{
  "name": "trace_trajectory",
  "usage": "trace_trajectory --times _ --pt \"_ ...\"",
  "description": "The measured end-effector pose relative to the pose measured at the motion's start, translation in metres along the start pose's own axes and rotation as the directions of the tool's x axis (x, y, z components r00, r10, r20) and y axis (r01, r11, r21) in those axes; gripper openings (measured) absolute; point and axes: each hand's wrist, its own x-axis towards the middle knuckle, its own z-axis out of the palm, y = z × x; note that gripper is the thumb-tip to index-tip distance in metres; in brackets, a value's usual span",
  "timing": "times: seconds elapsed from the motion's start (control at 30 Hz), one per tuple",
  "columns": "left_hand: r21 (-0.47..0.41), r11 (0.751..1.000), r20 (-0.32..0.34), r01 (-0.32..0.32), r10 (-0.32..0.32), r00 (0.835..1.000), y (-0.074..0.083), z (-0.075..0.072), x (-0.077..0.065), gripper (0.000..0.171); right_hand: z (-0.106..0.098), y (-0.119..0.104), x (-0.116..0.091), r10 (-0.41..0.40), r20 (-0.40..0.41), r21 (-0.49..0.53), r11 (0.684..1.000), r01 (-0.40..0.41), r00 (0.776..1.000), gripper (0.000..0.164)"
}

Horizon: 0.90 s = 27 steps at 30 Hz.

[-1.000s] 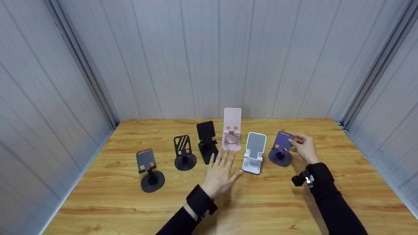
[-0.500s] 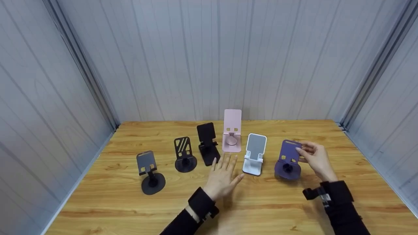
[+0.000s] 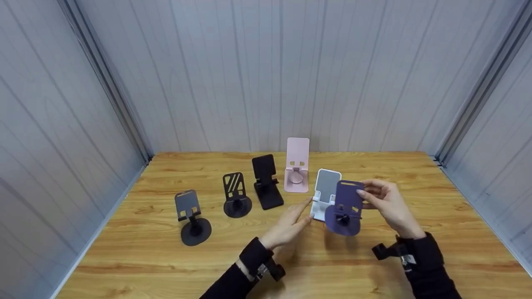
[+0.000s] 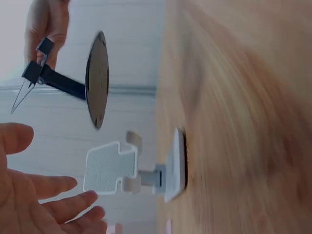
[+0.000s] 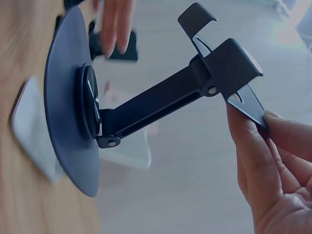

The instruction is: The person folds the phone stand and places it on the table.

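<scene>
The purple stand [image 3: 348, 195] is clear of the bench [image 3: 166, 270], right of centre in the head view, pinched by the right hand's [image 3: 386, 203] fingers. Lifting appears complete; set-down remains. The left hand [image 3: 289, 226], fingers extended and empty, is beside the white stand [image 3: 327, 181]. Four other stands [image 3: 264, 168] rest centre to left.

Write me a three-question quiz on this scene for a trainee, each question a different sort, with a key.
1. True or false: the base of the purple stand rests on the table.
2. Which is nearest to the fingertips of the left hand?
A) grey stand
B) white stand
C) striped black stand
3. Fill in the colour: the stand farthest back is ____.

Key: 1. False; the right hand holds it up in the air. 2. B. 3. Pink.
</scene>
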Motion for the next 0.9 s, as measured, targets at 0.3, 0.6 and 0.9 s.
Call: trace_trajectory --times 0.3,0.6,0.9 --pt "-0.71 0.661 0.148 0.243 -0.197 0.969 0.0 0.002 0.002 0.051 0.031 -0.006 0.004 -0.074 0.023 0.111 0.991 0.071 0.997 0.023" --pt "-0.758 0.605 0.135 0.244 -0.22 0.966 -0.011 0.003 0.003 0.032 0.042 -0.005 0.006 -0.053 0.045 0.152 0.987 0.046 0.998 0.022" --pt "-0.75 0.604 0.129 0.271 -0.268 0.955 -0.014 0.003 0.004 0.033 0.048 -0.003 0.008 -0.057 -0.042 -0.048 0.997 0.055 0.998 0.03"
